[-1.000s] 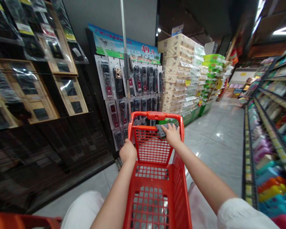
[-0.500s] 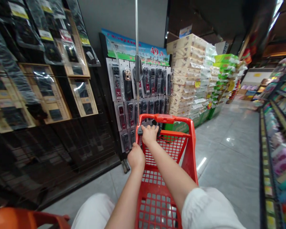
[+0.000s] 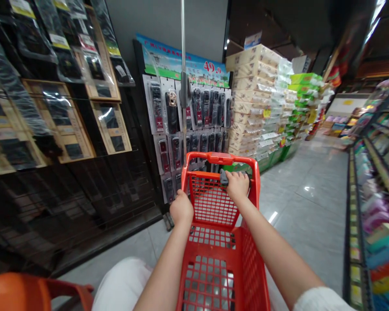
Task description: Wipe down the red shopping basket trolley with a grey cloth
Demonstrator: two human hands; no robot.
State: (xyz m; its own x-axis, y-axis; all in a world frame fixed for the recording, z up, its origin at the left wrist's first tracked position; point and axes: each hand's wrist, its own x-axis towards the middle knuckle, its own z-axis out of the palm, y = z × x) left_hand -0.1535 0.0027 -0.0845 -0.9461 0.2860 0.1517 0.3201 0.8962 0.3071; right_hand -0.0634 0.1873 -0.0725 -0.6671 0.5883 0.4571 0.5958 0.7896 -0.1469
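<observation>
A red plastic shopping cart [image 3: 220,263] stands in front of me in a shop aisle. My left hand [image 3: 181,208] is closed round the cart's left rim near its front corner. My right hand [image 3: 236,185] is closed on a grey cloth [image 3: 223,176] pressed against the top bar of the cart's front wall. The cloth shows only as a small grey edge at the left of my fingers. A thin metal pole [image 3: 183,82] rises from the cart's front left corner.
On the left, a black wire rack [image 3: 68,129] holds boxed goods. A display board of packaged razors [image 3: 184,116] stands straight ahead. Stacked tissue packs [image 3: 262,103] line the aisle beyond. Shelves of colourful goods [image 3: 376,181] run along the right. An orange object [image 3: 29,291] lies at the bottom left.
My right hand with the cloth has slid right along the cart's top bar, from its left end to near its right side. My left hand has kept its grip.
</observation>
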